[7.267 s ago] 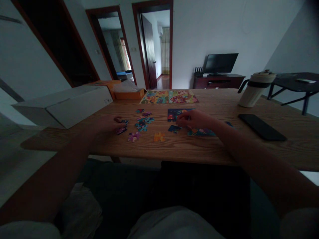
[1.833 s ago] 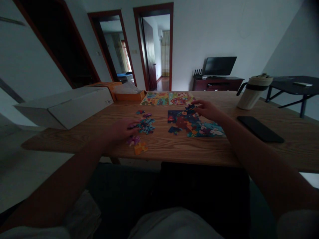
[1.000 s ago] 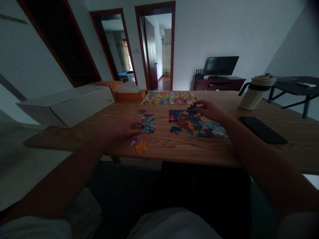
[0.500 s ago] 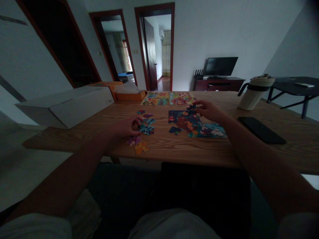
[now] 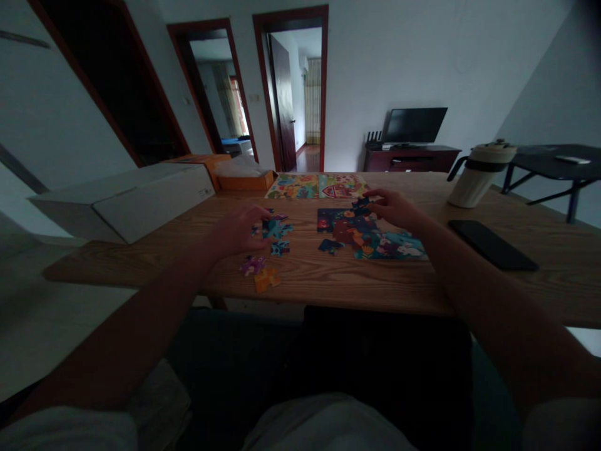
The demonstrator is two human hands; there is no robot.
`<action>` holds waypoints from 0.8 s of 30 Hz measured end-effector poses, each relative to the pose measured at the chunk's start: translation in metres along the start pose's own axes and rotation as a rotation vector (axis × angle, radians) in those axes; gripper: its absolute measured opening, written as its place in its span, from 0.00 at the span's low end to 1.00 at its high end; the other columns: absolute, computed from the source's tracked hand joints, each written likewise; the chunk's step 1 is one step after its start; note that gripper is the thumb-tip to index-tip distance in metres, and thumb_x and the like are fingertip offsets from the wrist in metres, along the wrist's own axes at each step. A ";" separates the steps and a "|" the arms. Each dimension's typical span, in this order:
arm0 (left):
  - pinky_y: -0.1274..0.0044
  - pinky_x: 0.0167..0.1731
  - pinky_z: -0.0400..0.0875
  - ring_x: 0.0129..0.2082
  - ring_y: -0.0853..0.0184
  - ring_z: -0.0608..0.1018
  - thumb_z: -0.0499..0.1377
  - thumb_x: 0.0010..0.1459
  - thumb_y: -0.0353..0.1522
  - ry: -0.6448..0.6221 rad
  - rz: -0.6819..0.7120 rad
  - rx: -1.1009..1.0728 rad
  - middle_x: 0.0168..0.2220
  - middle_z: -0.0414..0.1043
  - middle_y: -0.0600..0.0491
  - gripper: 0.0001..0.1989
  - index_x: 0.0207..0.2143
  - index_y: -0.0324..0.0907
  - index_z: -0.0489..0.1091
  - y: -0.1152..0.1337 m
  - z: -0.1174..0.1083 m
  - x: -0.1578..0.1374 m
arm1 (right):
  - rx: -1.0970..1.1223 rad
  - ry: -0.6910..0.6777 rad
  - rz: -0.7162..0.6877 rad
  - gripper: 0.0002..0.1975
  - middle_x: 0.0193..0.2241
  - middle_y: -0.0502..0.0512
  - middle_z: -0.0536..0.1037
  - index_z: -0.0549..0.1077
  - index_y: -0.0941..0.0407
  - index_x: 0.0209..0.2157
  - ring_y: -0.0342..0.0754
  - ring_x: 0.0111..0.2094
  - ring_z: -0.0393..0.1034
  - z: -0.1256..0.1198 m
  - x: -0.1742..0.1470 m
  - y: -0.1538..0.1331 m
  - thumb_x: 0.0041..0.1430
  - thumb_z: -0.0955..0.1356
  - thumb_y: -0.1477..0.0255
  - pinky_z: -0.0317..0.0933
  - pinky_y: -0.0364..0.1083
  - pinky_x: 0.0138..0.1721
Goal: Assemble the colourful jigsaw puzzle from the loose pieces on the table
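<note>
My right hand [image 5: 393, 208] pinches a dark blue puzzle piece [image 5: 360, 205] at the top edge of a partly joined jigsaw puzzle [image 5: 370, 235], which shows brown, teal and dark blue parts. Close to the puzzle's left side lies a loose dark blue piece [image 5: 331, 246]. On the left, my left hand [image 5: 240, 230] hovers at a cluster of loose teal pieces [image 5: 279, 230], its thumb and fingers apart; it partly hides some of them. Nearer the table edge are a purple piece [image 5: 252, 265] and an orange piece [image 5: 267, 279].
Colourful picture sheets [image 5: 319, 186] lie at the back of the wooden table [image 5: 300, 275]. A white box [image 5: 141, 194] and an orange box [image 5: 246, 181] stand at the left. A black phone [image 5: 491, 244] and a cream flask [image 5: 479, 175] occupy the right side.
My left hand has shifted up and away from me over the loose pieces, its fingers spreading and uncovering a teal piece. My right hand stays with its piece at the puzzle's top edge.
</note>
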State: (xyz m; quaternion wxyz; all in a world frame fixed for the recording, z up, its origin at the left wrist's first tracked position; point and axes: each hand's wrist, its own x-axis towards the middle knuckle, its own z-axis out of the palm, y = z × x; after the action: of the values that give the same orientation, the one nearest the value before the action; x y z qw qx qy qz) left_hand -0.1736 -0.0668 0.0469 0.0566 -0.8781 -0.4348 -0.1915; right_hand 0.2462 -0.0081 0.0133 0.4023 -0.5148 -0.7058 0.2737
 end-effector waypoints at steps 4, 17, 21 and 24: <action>0.69 0.45 0.70 0.44 0.59 0.77 0.66 0.50 0.39 -0.016 0.091 -0.052 0.45 0.74 0.48 0.23 0.47 0.42 0.71 0.029 0.009 0.034 | 0.019 -0.010 -0.007 0.18 0.35 0.58 0.83 0.75 0.56 0.52 0.48 0.29 0.75 -0.001 0.001 0.000 0.59 0.70 0.73 0.64 0.44 0.27; 0.75 0.40 0.69 0.41 0.63 0.78 0.65 0.51 0.43 -0.397 0.051 -0.192 0.46 0.76 0.48 0.32 0.57 0.41 0.68 0.079 0.062 0.100 | 0.046 -0.042 -0.029 0.19 0.31 0.55 0.81 0.75 0.55 0.53 0.46 0.27 0.72 0.000 -0.004 -0.015 0.59 0.71 0.72 0.62 0.43 0.26; 0.76 0.41 0.68 0.41 0.63 0.78 0.65 0.51 0.43 -0.565 0.078 -0.188 0.46 0.77 0.50 0.32 0.58 0.43 0.71 0.083 0.058 0.086 | 0.029 -0.022 -0.011 0.20 0.29 0.54 0.80 0.75 0.56 0.53 0.46 0.26 0.72 0.002 -0.004 -0.015 0.58 0.71 0.76 0.62 0.43 0.25; 0.77 0.38 0.67 0.39 0.65 0.77 0.66 0.50 0.43 -0.623 0.126 -0.236 0.42 0.77 0.52 0.30 0.56 0.46 0.73 0.082 0.052 0.082 | 0.026 -0.007 -0.016 0.20 0.30 0.54 0.81 0.75 0.55 0.53 0.46 0.27 0.73 0.001 -0.003 -0.011 0.58 0.70 0.77 0.63 0.43 0.26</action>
State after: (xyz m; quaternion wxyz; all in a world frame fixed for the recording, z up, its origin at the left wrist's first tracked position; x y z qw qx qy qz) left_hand -0.0493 -0.0420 0.0361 -0.1696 -0.9200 -0.3509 0.0409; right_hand 0.2402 -0.0147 0.0211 0.4085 -0.5030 -0.7077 0.2816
